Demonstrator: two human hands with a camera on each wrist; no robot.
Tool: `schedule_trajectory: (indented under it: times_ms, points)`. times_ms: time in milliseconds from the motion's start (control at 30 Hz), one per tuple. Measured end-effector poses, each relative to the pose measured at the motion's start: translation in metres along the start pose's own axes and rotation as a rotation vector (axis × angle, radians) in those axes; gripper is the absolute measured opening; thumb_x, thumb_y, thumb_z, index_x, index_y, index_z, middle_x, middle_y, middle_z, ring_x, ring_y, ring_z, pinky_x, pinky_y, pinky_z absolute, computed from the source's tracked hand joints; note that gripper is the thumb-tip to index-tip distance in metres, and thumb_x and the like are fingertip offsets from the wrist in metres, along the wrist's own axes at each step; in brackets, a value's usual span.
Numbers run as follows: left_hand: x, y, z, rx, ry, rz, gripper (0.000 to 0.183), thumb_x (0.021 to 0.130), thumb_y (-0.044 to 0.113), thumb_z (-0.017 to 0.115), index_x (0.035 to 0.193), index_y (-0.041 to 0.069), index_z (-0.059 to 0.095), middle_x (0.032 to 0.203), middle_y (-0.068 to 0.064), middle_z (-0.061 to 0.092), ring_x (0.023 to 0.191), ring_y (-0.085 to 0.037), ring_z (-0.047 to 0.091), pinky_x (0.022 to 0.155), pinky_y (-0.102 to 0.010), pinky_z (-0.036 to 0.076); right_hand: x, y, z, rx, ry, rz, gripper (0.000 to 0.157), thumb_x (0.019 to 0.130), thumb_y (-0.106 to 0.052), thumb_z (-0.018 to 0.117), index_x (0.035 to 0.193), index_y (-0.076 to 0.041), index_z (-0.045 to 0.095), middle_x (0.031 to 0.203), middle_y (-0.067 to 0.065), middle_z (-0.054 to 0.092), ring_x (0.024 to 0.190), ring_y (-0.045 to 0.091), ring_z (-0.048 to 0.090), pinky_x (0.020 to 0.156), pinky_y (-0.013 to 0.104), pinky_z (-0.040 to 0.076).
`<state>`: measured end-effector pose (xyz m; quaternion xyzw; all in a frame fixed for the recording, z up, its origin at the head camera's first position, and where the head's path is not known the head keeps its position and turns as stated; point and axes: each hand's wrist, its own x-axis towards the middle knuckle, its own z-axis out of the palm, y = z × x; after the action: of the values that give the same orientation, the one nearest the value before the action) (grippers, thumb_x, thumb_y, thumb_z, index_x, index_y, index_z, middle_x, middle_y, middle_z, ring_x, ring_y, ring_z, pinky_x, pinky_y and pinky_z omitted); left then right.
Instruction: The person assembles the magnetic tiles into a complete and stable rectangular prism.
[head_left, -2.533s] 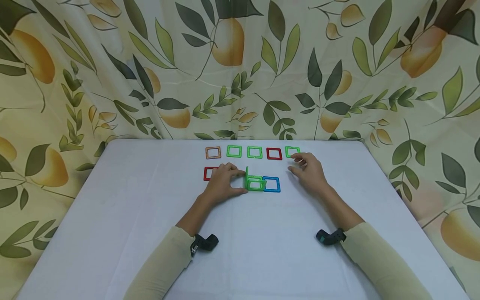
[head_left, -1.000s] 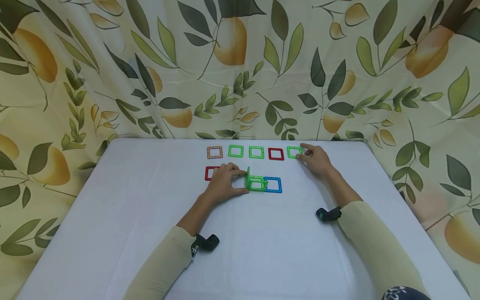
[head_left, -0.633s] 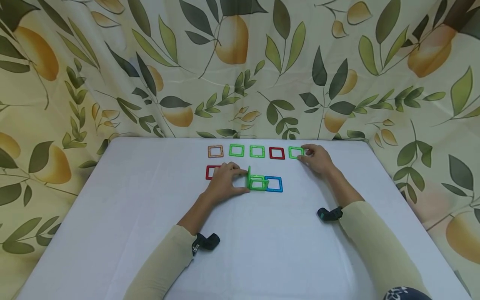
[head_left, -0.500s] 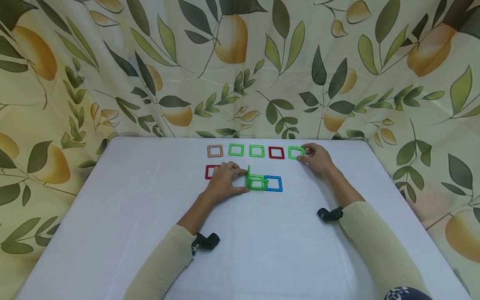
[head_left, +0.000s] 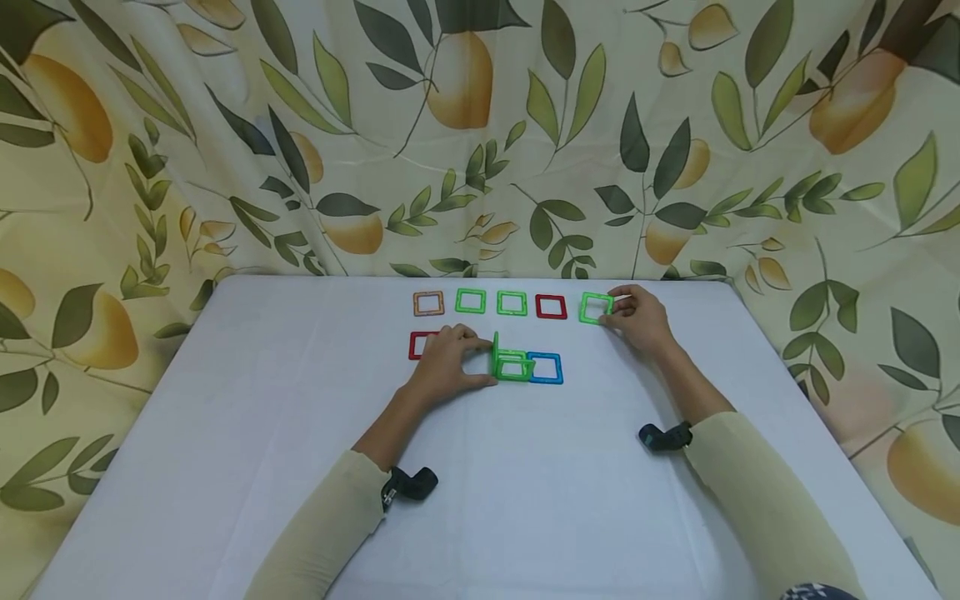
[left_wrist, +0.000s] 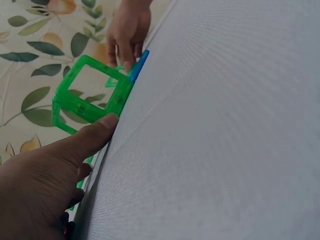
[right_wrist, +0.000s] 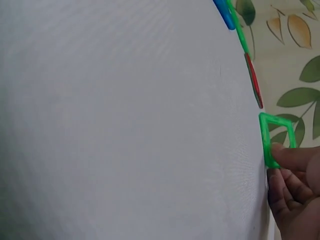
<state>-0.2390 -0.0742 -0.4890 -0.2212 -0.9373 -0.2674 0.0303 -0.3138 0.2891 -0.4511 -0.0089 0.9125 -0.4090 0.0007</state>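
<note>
In the head view, my left hand [head_left: 444, 367] holds an upright green square magnetic tile [head_left: 495, 357] by its ends, thumb at the near end and index finger at the far one. That tile joins other green tiles, some standing, with a flat blue square tile [head_left: 559, 369] at their right. The left wrist view shows the thumb on a lower corner of the green tile structure [left_wrist: 82, 107]. Farther right, my right hand [head_left: 643, 318] pinches a single green square tile [head_left: 582, 308] by its right side. That tile looks tilted up from the table in the right wrist view.
Along the back of the white table [head_left: 480, 500] lie an orange tile [head_left: 428, 313], two green tiles and a red tile [head_left: 551, 317]. Another red tile [head_left: 412, 346] lies partly behind my left hand. A fruit-patterned cloth [head_left: 480, 217] hangs behind the table edge.
My right hand has reached the rightmost green tile, gripped its right side, and drawn it slightly right and up off the table. My left hand stays at the green structure.
</note>
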Motion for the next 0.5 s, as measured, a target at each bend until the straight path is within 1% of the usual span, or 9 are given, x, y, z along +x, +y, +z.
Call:
schedule_trajectory:
  times_ms: [100,233,333,500]
  points:
    - [-0.001,0.001,0.001,-0.002,-0.005,-0.003,0.059,0.084,0.048,0.088,0.135,0.022,0.074,0.126,-0.001,0.061,0.111,-0.020,0.051,0.089,-0.039,0.040,-0.001,0.003,0.000,-0.001,0.016,-0.002,0.046,0.096,-0.005,0.076,0.137,0.007,0.058,0.113,0.022,0.066,0.094,0.021,0.060,0.074,0.017,0.045]
    - [-0.002,0.001,0.001,-0.003,-0.001,-0.002,0.059,0.083,0.048,0.088,0.134,0.022,0.074,0.126,-0.001,0.061,0.111,-0.020,0.051,0.089,-0.039,0.040,-0.003,0.005,0.000,-0.008,0.040,-0.016,0.037,0.101,-0.008,0.070,0.133,0.008,0.062,0.113,0.022,0.067,0.096,0.022,0.060,0.075,0.018,0.045]
    - [-0.002,0.001,0.000,-0.004,0.007,0.001,0.058,0.083,0.048,0.089,0.134,0.022,0.074,0.125,-0.001,0.061,0.110,-0.020,0.051,0.089,-0.039,0.040,-0.006,0.005,0.000,0.003,0.056,-0.032,0.032,0.103,-0.009,0.067,0.130,0.007,0.064,0.112,0.021,0.067,0.095,0.023,0.061,0.073,0.017,0.046]
    - [-0.001,0.002,-0.001,-0.007,0.013,0.004,0.058,0.083,0.047,0.089,0.133,0.021,0.075,0.124,-0.001,0.061,0.110,-0.020,0.051,0.089,-0.039,0.040,-0.015,-0.001,0.000,0.034,0.074,-0.045,0.028,0.104,-0.011,0.067,0.124,0.008,0.065,0.110,0.021,0.067,0.090,0.021,0.061,0.069,0.016,0.047]
